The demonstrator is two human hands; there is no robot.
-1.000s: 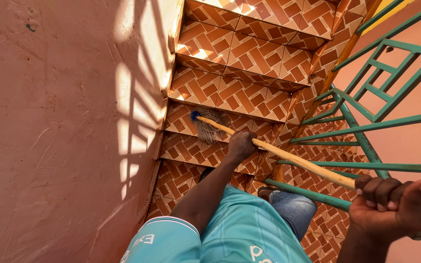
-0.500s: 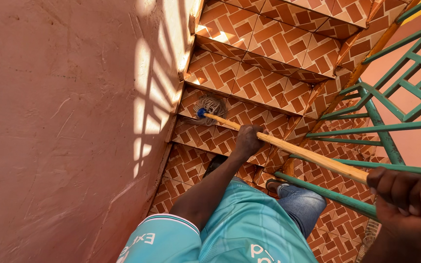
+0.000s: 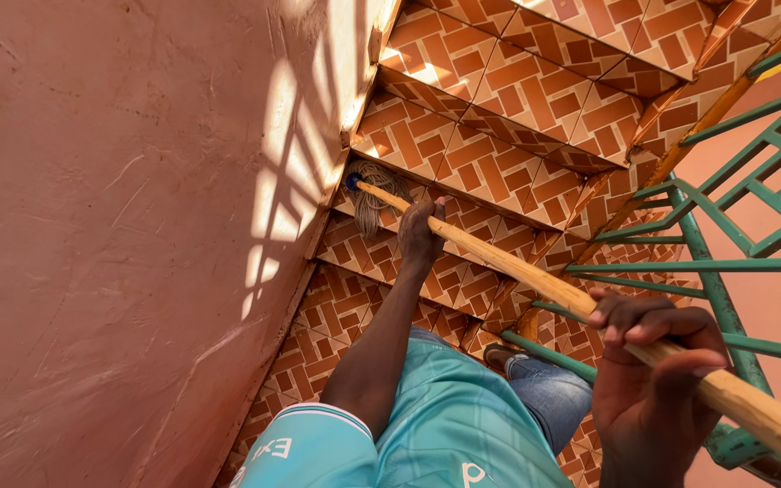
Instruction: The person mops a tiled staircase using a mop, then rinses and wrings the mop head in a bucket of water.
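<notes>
left hand (image 3: 419, 233) wrapped tight low on wooden mop handle (image 3: 517, 268) | right hand (image 3: 648, 380) clenched near its top, lower right | string mop head (image 3: 371, 194) upper centre, on tiled step (image 3: 463, 226) against wall (image 3: 119, 235) | likely light, stiff pole, soft limp strings; grip mid-shaft

A string mop head (image 3: 370, 201) rests on the orange-tiled stair step (image 3: 463, 217).
</notes>
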